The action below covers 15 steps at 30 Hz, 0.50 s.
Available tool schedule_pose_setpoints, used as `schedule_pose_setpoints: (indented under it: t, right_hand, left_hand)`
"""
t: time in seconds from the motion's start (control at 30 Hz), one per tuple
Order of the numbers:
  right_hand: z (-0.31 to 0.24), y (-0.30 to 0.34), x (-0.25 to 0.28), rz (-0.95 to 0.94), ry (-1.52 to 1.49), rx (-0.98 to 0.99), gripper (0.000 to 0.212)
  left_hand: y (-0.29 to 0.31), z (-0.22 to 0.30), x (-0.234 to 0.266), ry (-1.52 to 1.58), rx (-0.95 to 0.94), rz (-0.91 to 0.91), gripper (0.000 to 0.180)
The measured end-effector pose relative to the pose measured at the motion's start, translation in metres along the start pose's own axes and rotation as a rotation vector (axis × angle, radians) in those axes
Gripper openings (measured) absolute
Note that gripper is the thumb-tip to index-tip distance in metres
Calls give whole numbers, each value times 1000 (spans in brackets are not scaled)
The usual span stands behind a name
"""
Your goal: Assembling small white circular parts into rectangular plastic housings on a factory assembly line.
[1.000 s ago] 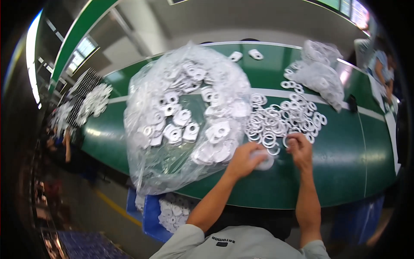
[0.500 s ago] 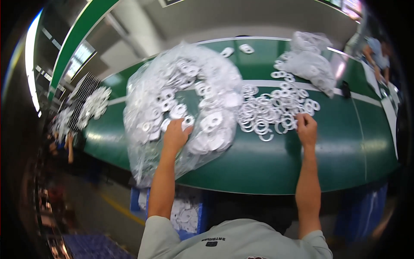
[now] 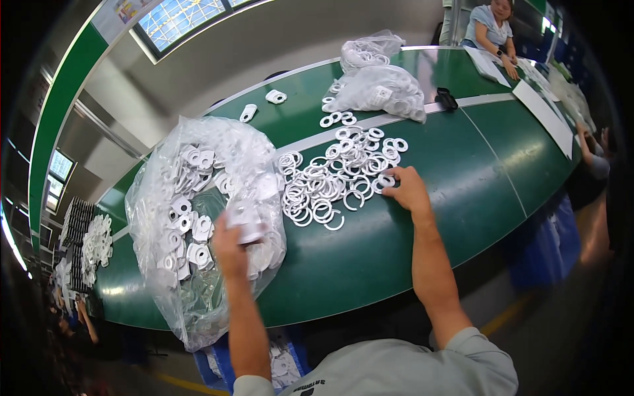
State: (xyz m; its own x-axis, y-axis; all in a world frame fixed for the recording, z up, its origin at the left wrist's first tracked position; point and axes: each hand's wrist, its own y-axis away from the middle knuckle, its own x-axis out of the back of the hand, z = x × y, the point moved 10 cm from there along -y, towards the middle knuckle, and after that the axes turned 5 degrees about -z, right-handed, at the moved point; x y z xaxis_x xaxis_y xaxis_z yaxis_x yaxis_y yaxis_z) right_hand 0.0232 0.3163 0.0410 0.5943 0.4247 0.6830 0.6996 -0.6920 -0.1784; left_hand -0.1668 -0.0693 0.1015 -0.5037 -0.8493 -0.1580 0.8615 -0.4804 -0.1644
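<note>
My left hand point(image 3: 231, 249), smeared by motion, is closed on a white plastic piece point(image 3: 246, 223) above the right side of a clear plastic bag. That open bag point(image 3: 142, 204) lies spread on the green table and holds many white flat pieces with a round hole point(image 3: 200, 256). To the right is a loose heap of white rings point(image 3: 323, 178), some closed and some with a gap. At the heap's right edge, my right hand point(image 3: 411, 189) pinches a white ring point(image 3: 384, 183) between thumb and fingers.
A tied-looking clear bag of rings point(image 3: 380, 92) stands behind the heap, with a black object point(image 3: 446, 99) beside it. Two white pieces point(image 3: 275, 97) lie at the far edge. Black stacks point(image 3: 76, 231) stand far left. A co-worker point(image 3: 489, 33) sits far right. Blue bins point(image 3: 290, 360) are below.
The view has swung to the right. My left hand has lifted a white piece out of the bag's middle toward the right. My right hand remains at the ring heap's edge.
</note>
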Motion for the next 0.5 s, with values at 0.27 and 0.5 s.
schedule_pose_setpoints:
  t: [0.27,0.5]
  right_hand:
    - [2,-12,-11,30,-15,113,22]
    - [-76,35,-76,-537,-692,-43,34]
  left_hand:
    - [0,-116,-139,532,361,-280,53]
    - [11,-132,-155,408,359,-440,53]
